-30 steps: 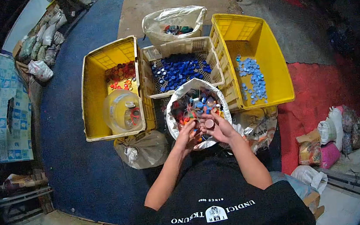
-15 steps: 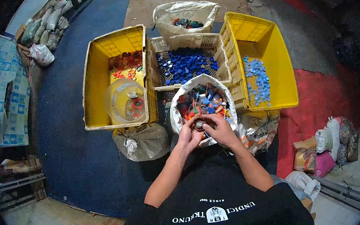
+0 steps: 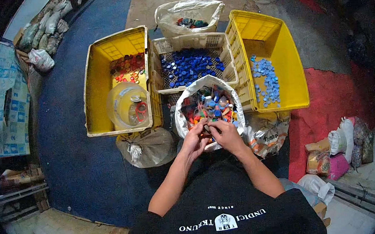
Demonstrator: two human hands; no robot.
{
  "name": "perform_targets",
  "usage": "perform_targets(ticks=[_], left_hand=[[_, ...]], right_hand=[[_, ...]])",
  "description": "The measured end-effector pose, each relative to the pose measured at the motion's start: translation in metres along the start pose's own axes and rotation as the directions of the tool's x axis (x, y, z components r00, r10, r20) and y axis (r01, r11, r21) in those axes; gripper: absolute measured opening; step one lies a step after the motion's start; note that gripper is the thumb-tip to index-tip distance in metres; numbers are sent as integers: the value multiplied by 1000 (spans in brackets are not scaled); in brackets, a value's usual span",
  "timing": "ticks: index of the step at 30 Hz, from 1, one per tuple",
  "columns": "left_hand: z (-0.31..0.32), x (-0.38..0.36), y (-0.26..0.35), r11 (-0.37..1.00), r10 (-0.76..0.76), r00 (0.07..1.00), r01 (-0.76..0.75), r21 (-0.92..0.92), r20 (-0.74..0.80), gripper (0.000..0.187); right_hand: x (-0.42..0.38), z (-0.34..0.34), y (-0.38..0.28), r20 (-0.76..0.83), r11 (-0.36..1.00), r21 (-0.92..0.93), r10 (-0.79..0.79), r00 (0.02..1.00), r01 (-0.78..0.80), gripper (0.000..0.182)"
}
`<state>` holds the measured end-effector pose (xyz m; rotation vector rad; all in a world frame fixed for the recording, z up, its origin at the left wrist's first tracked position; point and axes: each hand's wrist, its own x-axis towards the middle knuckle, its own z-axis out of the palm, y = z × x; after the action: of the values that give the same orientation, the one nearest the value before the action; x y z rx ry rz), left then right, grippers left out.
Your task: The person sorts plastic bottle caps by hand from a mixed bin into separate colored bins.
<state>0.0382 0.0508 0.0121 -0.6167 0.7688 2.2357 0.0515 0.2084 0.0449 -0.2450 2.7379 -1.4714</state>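
My left hand (image 3: 193, 140) and my right hand (image 3: 227, 136) meet over the near side of a white sack (image 3: 180, 123) of mixed plastic caps and scraps (image 3: 216, 107). Between their fingertips is a small dark round cap (image 3: 206, 128), mostly covered by the fingers. Both hands are closed on it. Past the sack stands a white mesh crate (image 3: 232, 62) holding dark blue caps (image 3: 191, 66). Red and orange caps (image 3: 130, 68) lie in the left yellow bin (image 3: 93, 88); light blue caps (image 3: 266, 81) are in the right yellow bin (image 3: 289, 60).
A clear round container (image 3: 117, 103) with a few rings and caps sits in the left bin's near end. Another white sack (image 3: 163, 16) stands behind the crate. Filled bags (image 3: 145, 149) flank the near sack. More bags (image 3: 339, 165) lie at the right.
The dark cap has turned in my fingers, so its open face with the silvery middle is no longer visible. My right fingers have shifted over it. The view has moved slightly.
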Motion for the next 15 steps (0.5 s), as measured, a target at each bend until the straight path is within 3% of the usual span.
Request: perform_targets(ticks=[2, 4, 5, 11, 13, 14, 15], left_hand=[[3, -3, -2, 1000, 11, 1000, -11, 24, -11, 33], [-2, 0, -8, 998, 18, 999, -16, 63, -36, 31], [-6, 2, -8, 998, 20, 999, -17, 61, -37, 31], [-27, 6, -4, 1000, 10, 997, -12, -24, -76, 30], [-40, 9, -1, 970, 16, 992, -47, -240, -128, 30], [-47, 9, 2, 960, 46, 995, -70, -271, -93, 29], [-53, 8, 7, 958, 62, 993, -87, -273, -98, 29]], right_hand=[[2, 3, 0, 1, 997, 15, 80, 997, -80, 20], [4, 9, 5, -76, 992, -48, -118, 990, 115, 24], [4, 12, 7, -73, 992, -48, -119, 990, 115, 24], [12, 31, 15, -138, 999, -4, 53, 989, -54, 24], [16, 42, 18, 24, 860, 362, 377, 926, -360, 22], [20, 45, 19, 55, 869, 341, 364, 930, -360, 22], [24, 52, 17, 73, 822, 442, 366, 928, -359, 22]])
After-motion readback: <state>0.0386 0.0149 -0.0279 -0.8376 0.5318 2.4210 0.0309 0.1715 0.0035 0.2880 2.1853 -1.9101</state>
